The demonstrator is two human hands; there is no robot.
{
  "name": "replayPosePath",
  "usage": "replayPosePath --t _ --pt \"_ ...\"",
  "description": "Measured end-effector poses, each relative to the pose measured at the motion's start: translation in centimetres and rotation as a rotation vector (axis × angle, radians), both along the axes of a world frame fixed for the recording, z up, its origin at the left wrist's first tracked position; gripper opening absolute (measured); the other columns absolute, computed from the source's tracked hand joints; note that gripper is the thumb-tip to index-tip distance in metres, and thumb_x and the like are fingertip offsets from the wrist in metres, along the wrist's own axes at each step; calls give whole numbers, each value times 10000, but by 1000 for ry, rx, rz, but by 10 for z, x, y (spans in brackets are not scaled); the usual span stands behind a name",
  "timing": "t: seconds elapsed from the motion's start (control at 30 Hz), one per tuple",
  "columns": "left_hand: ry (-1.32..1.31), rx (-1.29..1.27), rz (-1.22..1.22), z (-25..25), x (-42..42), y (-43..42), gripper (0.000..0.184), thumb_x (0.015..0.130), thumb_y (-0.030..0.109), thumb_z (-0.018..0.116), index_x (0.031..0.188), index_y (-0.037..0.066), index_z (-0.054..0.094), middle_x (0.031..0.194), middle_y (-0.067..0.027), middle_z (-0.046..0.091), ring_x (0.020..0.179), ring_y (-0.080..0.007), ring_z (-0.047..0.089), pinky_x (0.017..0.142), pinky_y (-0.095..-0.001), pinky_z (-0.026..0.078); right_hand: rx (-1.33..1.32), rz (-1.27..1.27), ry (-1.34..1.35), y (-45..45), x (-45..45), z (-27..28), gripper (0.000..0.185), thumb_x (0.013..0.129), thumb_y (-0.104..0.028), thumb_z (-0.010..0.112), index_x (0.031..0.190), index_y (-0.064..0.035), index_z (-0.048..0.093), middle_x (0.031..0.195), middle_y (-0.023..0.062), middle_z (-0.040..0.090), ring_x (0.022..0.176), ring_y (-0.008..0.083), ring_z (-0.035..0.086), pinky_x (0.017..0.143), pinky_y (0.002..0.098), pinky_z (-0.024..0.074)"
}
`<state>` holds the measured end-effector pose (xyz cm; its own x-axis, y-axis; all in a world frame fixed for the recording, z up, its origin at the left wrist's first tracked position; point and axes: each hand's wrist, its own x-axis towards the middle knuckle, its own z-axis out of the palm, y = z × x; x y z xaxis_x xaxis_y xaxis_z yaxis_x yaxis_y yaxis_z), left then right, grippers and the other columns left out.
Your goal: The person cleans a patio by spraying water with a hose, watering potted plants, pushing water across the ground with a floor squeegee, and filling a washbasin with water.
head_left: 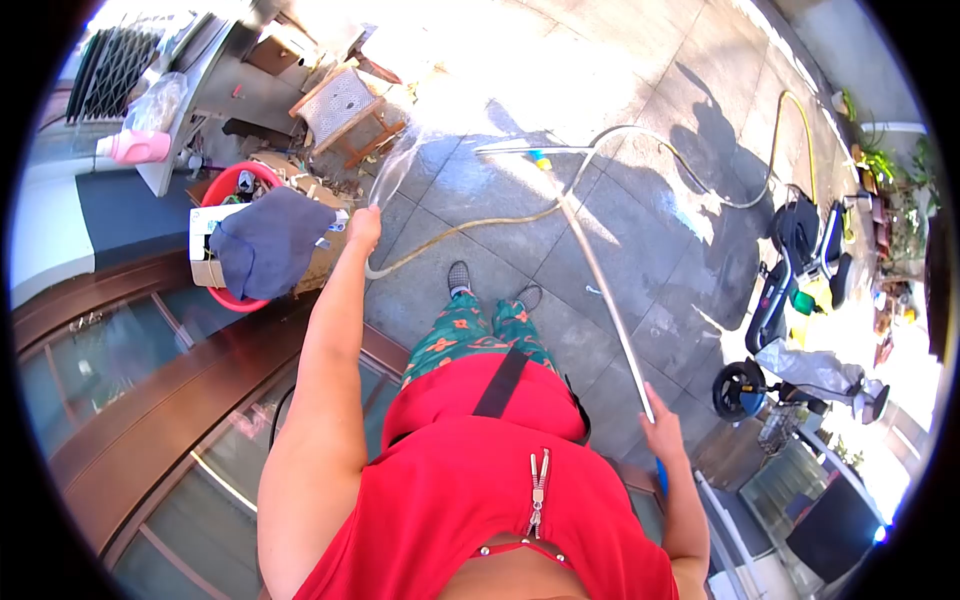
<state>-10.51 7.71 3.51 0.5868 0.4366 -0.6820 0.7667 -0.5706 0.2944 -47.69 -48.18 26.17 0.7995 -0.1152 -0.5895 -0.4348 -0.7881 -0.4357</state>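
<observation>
Outdoors, a pale hose [500,218] loops across grey paving tiles [560,252] and rises to the left hand [365,229] of a person seen from above. The fingers of that hand are curled around the end of the hose, and clear water [397,165] arcs forward from it onto the ground. The right hand [662,432] is closed around the upper part of a long pole [601,278], its fingers wrapped about the shaft. The pole slants forward to a narrow crossbar [567,150] lying low over the wet tiles, with a yellow and blue joint [540,159] beside it; the hose passes close to the bar's right end. Between the arms are a red top [450,475], green patterned trousers [458,340] and two dark checked shoes [458,276]. To the left, a grey-blue cloth [272,240] drapes over a filled red tub [238,302]; beyond it are a woven-seat stool [338,105] and a pink jug [140,147]. At the far right stand a dark scooter [775,295] and green plants [922,170].
</observation>
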Motion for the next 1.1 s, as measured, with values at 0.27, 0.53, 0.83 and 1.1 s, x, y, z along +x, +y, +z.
replayPosePath --t 0.27,0.53,0.83,1.1 --pt "64 12 -226 4 -14 2 499 912 397 375 1070 11 647 1128 -246 606 1074 -404 571 911 -475 448 274 -180 186 112 81 -102 566 840 -108 608 1375 -220 462 623 98 597 439 151 538 459 319 459" --pt "29 -35 -335 23 -8 -2 509 908 414 363 1073 26 649 1122 -248 607 1089 -408 558 931 -473 433 408 -421 146 182 283 -182 605 886 -102 565 1438 -228 353 574 28 497 433 127 486 383 303 429" --pt "-3 -93 -288 5 18 5 505 921 397 380 1078 -9 636 1143 -252 597 1108 -398 552 929 -472 434 250 -291 198 183 184 -44 581 894 -98 534 1438 -184 349 558 51 525 416 146 511 388 313 443" --pt "51 -202 -262 -6 54 -20 552 937 419 334 992 -21 663 991 -240 653 925 -384 637 842 -454 483 424 -460 290 170 178 -53 588 896 -98 541 1437 -236 357 560 24 491 422 125 484 370 297 419"
